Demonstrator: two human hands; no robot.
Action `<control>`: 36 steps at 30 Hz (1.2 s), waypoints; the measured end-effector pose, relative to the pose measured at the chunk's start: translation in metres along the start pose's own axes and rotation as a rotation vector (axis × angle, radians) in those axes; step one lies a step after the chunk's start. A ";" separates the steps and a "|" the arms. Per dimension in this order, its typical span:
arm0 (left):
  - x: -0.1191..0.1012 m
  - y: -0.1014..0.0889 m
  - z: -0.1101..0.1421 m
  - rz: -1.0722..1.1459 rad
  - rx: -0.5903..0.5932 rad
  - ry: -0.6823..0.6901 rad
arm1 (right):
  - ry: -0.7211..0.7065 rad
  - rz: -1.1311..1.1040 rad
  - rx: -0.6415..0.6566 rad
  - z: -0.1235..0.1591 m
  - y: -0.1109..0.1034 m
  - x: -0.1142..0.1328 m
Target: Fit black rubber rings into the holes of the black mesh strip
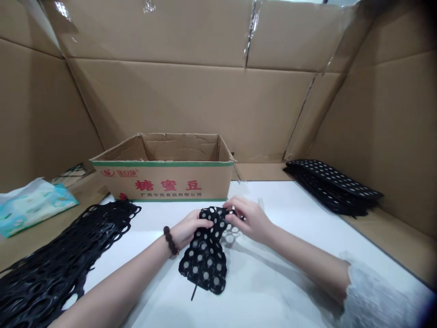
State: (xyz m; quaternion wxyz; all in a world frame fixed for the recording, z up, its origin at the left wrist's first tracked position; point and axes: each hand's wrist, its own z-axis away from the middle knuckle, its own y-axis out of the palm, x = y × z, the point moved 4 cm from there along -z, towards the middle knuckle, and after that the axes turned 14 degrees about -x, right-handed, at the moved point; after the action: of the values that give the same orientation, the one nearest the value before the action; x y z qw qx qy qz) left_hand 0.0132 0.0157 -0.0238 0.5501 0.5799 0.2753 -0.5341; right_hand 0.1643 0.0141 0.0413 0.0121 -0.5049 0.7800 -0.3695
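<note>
— Head view: what did you have in the hands?

— I had both on a black perforated sheet (205, 259) over the white surface (290, 282), just before the cardboard box (164, 175). My left hand (186, 230) and right hand (247, 221) each pinched its top edge, fingers closed.

— How would it handle?

— Light and floppy, I judged; it drooped and folded. Best taken by the edge, between holes, since thin webs might tear.

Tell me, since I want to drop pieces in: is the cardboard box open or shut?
Open. The cardboard box has no flaps over its top, and its inner walls show.
</note>
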 end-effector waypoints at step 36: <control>0.006 0.002 0.003 -0.070 0.019 -0.159 | 0.771 -0.404 -0.366 0.011 -0.027 -0.062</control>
State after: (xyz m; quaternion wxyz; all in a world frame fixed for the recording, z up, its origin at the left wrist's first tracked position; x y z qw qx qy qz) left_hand 0.0158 0.0109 -0.0286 0.5458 0.5310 0.2458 -0.5998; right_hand 0.2205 0.0515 0.0273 -0.4401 -0.4664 0.6659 -0.3814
